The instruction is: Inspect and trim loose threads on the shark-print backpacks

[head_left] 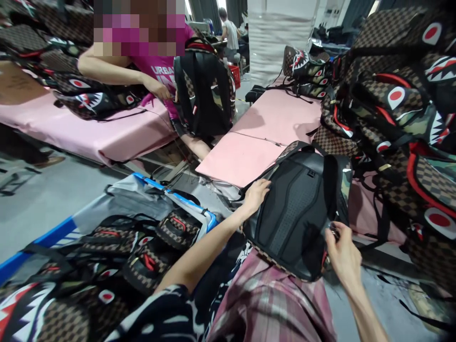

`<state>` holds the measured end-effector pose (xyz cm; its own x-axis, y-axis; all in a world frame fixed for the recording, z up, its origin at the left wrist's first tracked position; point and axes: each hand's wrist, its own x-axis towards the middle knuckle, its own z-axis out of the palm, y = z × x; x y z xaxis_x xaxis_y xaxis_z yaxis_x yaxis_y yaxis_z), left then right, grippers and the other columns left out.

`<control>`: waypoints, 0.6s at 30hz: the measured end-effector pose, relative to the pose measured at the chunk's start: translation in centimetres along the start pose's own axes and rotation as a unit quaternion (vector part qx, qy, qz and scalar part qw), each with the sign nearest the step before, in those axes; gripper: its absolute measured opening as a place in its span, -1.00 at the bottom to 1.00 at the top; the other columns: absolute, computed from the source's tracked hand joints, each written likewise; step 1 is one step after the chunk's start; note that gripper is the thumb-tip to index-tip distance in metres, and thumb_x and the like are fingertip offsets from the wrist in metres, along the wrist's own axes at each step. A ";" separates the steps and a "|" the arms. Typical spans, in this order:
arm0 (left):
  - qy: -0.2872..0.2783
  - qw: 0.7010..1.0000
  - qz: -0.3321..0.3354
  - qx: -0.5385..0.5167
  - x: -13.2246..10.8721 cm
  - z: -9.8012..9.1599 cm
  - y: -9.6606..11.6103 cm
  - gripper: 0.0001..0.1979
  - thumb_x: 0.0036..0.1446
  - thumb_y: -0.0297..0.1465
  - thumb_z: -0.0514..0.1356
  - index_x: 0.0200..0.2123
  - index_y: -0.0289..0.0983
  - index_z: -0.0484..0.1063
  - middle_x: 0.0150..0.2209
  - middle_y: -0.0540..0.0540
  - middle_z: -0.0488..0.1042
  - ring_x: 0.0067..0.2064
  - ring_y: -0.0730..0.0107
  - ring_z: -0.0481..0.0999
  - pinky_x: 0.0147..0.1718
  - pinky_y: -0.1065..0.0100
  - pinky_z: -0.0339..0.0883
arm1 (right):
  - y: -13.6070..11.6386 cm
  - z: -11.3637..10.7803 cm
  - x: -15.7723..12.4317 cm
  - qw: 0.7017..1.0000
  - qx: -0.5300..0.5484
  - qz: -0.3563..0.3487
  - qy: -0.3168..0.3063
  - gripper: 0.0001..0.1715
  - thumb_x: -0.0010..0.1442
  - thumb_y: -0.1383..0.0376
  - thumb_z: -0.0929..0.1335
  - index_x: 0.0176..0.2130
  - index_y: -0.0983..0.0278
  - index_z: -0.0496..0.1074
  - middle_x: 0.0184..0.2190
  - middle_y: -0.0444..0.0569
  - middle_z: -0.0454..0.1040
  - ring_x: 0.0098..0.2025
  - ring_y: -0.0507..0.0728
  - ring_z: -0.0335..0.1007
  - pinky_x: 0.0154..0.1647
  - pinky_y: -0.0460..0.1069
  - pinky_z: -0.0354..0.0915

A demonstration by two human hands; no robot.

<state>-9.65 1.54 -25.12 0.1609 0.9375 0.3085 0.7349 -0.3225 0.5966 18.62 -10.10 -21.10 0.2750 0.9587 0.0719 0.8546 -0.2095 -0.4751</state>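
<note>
A black backpack (295, 209) with a padded back panel and camouflage sides rests against my lap and the edge of the pink table (249, 152). My left hand (255, 194) lies on its upper left side, fingers curled over the edge, gripping it. My right hand (340, 249) pinches something small at the lower right side of the backpack, perhaps a zipper pull or strap end; I cannot make it out.
A pile of checkered shark-mouth backpacks (402, 118) fills the right. A blue-framed bin (178, 197) of more bags stands at lower left. Across the aisle a person in a magenta shirt (160, 71) handles another black backpack (204, 90) at a second pink table (89, 133).
</note>
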 end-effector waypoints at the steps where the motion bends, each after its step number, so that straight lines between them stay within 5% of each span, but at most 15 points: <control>1: 0.002 1.000 -0.002 0.005 1.5 0.9 0.2 -0.72 0.15 -0.47 0.06 -0.07 -0.23 0.40 -0.04 -0.14 0.39 -0.01 0.28 0.33 -0.03 0.25 0.22 | -1.6 0.6 1.1 0.999 0.006 -0.043 -0.015 -0.48 0.17 0.02 0.16 0.01 0.24 0.29 -0.23 0.01 0.48 -0.26 0.19 0.41 -0.32 0.01 0.20; 4: -0.010 1.000 -0.006 0.006 4.0 1.7 -0.7 -0.79 0.12 -0.43 0.12 -0.16 -0.22 0.46 -0.12 -0.11 0.42 -0.10 0.28 0.34 -0.12 0.28 0.24 | -5.5 2.5 4.5 0.987 0.022 -0.158 -0.024 -0.61 0.19 0.08 0.20 -0.08 0.19 0.38 -0.23 -0.05 0.47 -0.27 0.12 0.41 -0.34 -0.05 0.20; 9: -0.018 1.000 -0.009 -0.016 4.2 1.3 -2.0 -0.84 0.15 -0.39 0.09 -0.35 -0.21 0.48 -0.25 -0.06 0.44 -0.17 0.33 0.33 -0.16 0.33 0.21 | -10.2 5.8 9.1 0.968 -0.067 -0.242 -0.015 -0.65 0.20 0.14 0.24 -0.04 0.17 0.38 -0.31 -0.07 0.48 -0.30 0.12 0.40 -0.39 -0.05 0.15; 18: 0.003 0.992 -0.077 -0.103 4.6 1.6 -1.8 -0.86 0.09 -0.49 0.08 -0.44 -0.26 0.42 -0.36 -0.04 0.43 -0.24 0.35 0.38 -0.20 0.33 0.24 | -14.4 7.5 10.6 0.918 -0.215 -0.331 -0.045 -0.72 0.25 0.25 0.19 -0.26 0.26 0.44 -0.35 0.02 0.49 -0.29 0.18 0.35 -0.33 0.02 0.08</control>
<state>-9.21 6.63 -26.00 0.0529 0.9771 0.2059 0.6002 -0.1959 0.7755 5.92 4.49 -20.10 -0.3879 0.9114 0.1376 0.9215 0.3866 0.0372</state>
